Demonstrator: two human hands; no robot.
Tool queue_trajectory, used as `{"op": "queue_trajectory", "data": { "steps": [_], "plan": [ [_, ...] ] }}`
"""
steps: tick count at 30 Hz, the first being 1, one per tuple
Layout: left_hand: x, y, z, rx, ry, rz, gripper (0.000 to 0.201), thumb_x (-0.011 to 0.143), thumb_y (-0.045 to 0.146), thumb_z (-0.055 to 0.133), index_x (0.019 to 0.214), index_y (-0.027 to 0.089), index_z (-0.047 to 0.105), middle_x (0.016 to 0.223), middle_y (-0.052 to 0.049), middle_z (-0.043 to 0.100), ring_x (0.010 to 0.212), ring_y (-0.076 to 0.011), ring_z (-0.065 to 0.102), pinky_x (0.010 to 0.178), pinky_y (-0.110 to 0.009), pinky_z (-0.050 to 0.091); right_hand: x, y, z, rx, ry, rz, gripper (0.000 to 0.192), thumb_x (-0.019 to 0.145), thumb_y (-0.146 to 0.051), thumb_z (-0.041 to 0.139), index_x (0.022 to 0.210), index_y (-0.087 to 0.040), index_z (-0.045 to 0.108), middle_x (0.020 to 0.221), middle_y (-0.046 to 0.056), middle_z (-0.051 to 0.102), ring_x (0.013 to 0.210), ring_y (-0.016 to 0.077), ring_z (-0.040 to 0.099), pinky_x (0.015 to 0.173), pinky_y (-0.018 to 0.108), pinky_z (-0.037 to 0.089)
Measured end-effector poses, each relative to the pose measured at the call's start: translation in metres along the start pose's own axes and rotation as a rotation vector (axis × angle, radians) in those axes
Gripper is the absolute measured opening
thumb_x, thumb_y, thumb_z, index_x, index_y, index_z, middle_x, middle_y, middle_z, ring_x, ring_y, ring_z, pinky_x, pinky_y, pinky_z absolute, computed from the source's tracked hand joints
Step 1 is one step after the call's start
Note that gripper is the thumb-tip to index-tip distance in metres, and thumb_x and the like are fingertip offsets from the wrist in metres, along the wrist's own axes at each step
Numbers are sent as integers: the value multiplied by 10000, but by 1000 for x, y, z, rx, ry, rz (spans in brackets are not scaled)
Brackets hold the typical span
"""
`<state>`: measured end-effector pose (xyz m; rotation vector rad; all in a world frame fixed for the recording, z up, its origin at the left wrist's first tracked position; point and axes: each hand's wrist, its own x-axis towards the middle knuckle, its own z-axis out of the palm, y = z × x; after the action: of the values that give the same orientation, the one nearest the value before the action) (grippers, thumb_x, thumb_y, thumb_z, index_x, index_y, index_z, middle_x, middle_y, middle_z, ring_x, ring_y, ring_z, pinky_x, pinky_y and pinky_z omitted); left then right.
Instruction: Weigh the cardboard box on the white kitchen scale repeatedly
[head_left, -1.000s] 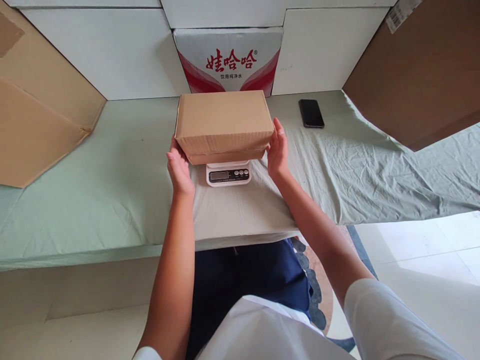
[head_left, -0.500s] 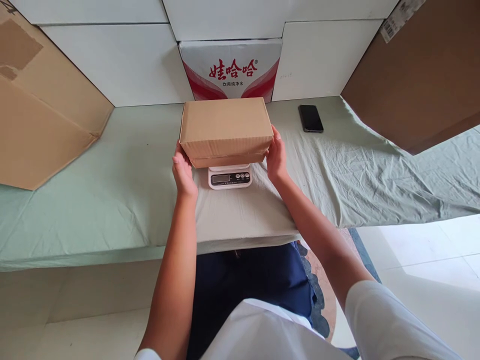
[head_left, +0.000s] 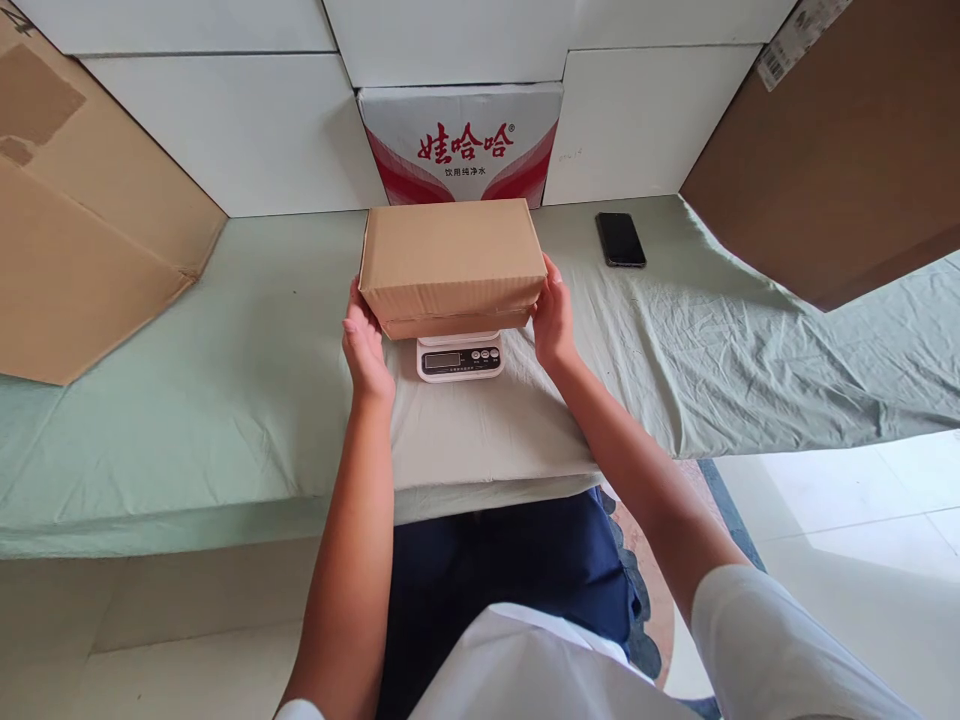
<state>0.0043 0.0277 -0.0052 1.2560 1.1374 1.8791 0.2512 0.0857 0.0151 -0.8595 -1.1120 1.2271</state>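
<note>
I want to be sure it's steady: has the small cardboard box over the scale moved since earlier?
No, not visibly: against the scale, the small cardboard box keeps its place; only the camera view shifted.

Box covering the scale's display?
No, the display is in plain view on the front of the digital scale, nearer the wearer than the cardboard box.

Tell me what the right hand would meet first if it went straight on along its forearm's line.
The small cardboard box: the right hand is already at its right side. Whether the fingers press on it or sit just beside it is hard to tell.
</note>
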Motion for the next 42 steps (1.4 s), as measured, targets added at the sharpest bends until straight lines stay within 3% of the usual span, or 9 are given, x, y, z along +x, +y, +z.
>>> {"op": "queue_trajectory", "data": {
  "steps": [10, 18, 26, 42],
  "plan": [
    [1, -2, -2, 28, 10, -3, 888, 859, 882, 270, 1525, 332, 474, 1696, -48, 377, 1602, -258, 301, 1297, -414, 297, -2, -3, 4, 7, -21, -16, 654, 873, -733, 398, 1419, -384, 485, 1615, -50, 473, 1578, 281, 348, 1265, 576, 371],
    [1, -1, -2, 19, 4, -9, 887, 863, 871, 298, 1535, 318, 468, 1705, -65, 358, 1598, -263, 309, 1288, -406, 309, -4, -10, 6, 13, 2, -4, 624, 876, -712, 377, 1388, -375, 492, 1638, -42, 457, 1582, 288, 350, 1275, 584, 338],
    [-1, 2, 3, 80, -4, -15, 936, 834, 910, 215, 1499, 320, 506, 1644, -79, 457, 1572, -266, 360, 1258, -400, 353, -3, -4, 5, 1, -1, 3, 647, 867, -732, 399, 1407, -389, 494, 1624, -58, 474, 1570, 274, 368, 1280, 574, 353],
    [-4, 6, 6, 62, 1, -19, 860, 850, 871, 339, 1428, 280, 573, 1567, -115, 536, 1523, -295, 435, 1221, -417, 392, -9, -14, 10, 17, -22, -25, 668, 857, -762, 399, 1406, -395, 498, 1617, -62, 482, 1570, 290, 369, 1271, 569, 379]
  ]
}}
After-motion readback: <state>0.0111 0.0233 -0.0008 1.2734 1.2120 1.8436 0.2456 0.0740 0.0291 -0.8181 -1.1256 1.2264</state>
